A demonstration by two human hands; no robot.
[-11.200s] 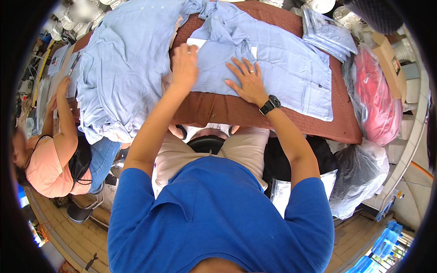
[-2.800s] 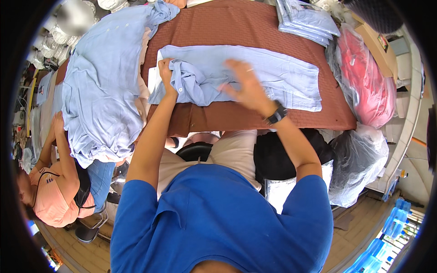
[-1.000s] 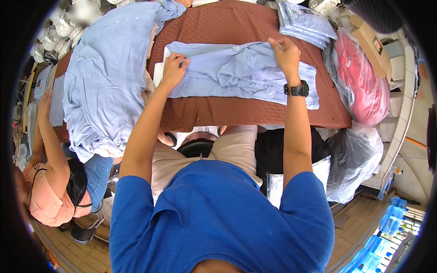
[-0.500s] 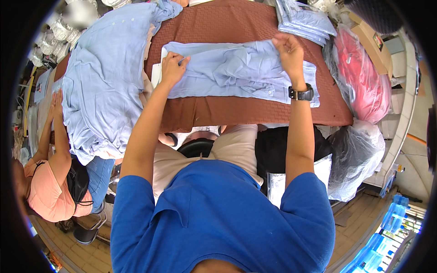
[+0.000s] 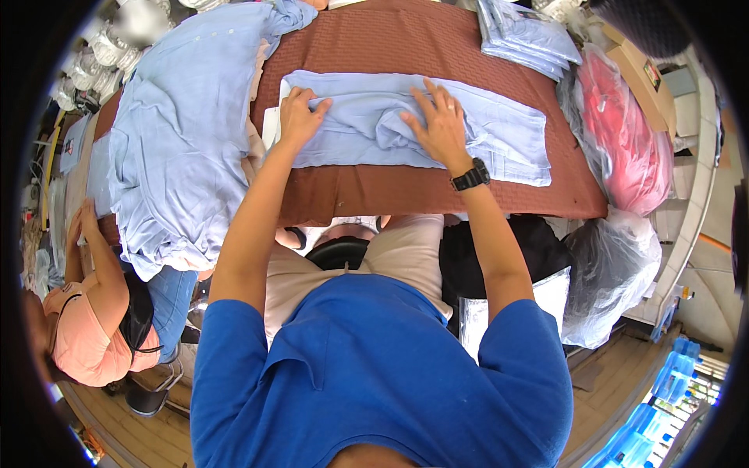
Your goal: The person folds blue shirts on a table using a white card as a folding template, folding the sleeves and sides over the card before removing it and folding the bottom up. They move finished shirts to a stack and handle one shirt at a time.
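Observation:
A light blue shirt (image 5: 499, 132) lies folded into a long strip across the brown-covered table (image 5: 374, 191) in front of me. My left hand (image 5: 302, 118) rests on its left end, thumb apart from the fingers. Over the middle, my right hand (image 5: 438, 125) lies spread on the fabric, which is bunched and wrinkled between the two hands. A dark watch sits on my right wrist. The edge of a white sheet (image 5: 271, 125) sticks out under the shirt's left end.
More light blue shirts (image 5: 183, 117) are heaped at left, hanging over the table edge. Plastic-wrapped folded shirts (image 5: 524, 35) are stacked at the far right, beside a bag of red cloth (image 5: 616, 132) and a cardboard box (image 5: 644, 82). A co-worker (image 5: 94, 312) is at far left.
My right hand has moved left from the shirt's right part to its middle and now lies flat with fingers spread. The left hand stays in place. The co-worker's hands have moved lower.

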